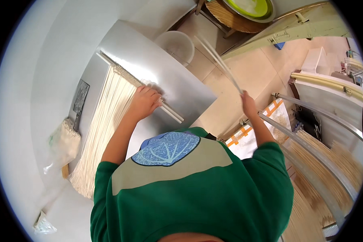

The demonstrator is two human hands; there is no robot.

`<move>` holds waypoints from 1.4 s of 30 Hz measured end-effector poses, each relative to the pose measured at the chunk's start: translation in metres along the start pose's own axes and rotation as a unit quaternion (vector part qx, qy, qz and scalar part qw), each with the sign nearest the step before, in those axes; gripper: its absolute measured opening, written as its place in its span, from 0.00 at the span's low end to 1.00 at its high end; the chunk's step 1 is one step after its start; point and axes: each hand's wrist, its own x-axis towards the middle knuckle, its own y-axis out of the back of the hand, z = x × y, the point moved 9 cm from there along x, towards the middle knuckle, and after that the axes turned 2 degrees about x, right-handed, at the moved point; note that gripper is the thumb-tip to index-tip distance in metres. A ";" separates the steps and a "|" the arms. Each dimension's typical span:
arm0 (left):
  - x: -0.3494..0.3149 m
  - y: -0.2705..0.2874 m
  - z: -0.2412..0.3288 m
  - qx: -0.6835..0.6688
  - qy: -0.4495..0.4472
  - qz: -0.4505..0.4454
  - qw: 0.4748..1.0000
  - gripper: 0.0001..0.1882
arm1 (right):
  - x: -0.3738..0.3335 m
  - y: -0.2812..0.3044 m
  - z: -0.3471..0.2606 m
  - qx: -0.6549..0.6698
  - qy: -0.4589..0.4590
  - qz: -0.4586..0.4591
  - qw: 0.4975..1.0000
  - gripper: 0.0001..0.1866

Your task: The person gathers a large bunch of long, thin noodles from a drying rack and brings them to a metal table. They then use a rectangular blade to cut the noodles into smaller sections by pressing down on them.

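Cream strands (109,105) lie in one bundle — left hand (146,101) clasps two rods (173,113), right hand (249,104) grips two sticks (222,65)

From up on my head, this wide fisheye view looks steeply down over my green short-sleeved shirt (189,201), nearest of all, to my bare left hand (146,102) above a shiny grey metal tabletop (177,86), my bare right hand (249,105) and, farther below, the beige tiled floor (266,66).

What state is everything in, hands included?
Left hand: curled over the lower rods.
Lower rods: lying on the metal table.
Right hand: closed on raised rods.
Raised rods: held by one end.
Pale strands: spread out.
Clear bag: partly filled.
Translucent bucket: open-topped.
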 end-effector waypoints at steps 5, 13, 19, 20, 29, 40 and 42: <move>0.015 -0.005 0.016 0.018 0.004 -0.063 0.998 0.10 | 0.139 -0.133 -0.023 0.005 0.089 -0.043 0.995 0.14; 0.011 0.008 0.023 0.045 0.016 -0.015 0.999 0.21 | 0.211 -0.190 -0.119 0.084 -0.030 -0.080 0.993 0.20; 0.000 -0.012 0.010 0.025 -0.027 -0.048 0.998 0.17 | 0.113 -0.050 -0.211 0.200 0.143 0.131 0.960 0.11; -0.001 -0.009 0.011 0.023 -0.036 -0.044 0.998 0.17 | 0.085 -0.047 -0.227 0.252 0.121 0.069 0.958 0.10; -0.009 -0.026 -0.006 0.121 -0.095 -0.018 0.988 0.09 | -0.064 -0.127 -0.295 0.049 0.253 0.002 0.966 0.14; -0.018 -0.025 -0.006 0.147 -0.150 0.048 0.976 0.05 | -0.076 -0.117 -0.322 -0.023 0.203 0.070 0.976 0.10; -0.020 -0.025 -0.009 0.181 -0.139 0.065 0.971 0.02 | -0.076 -0.114 -0.323 0.042 0.161 0.057 0.984 0.08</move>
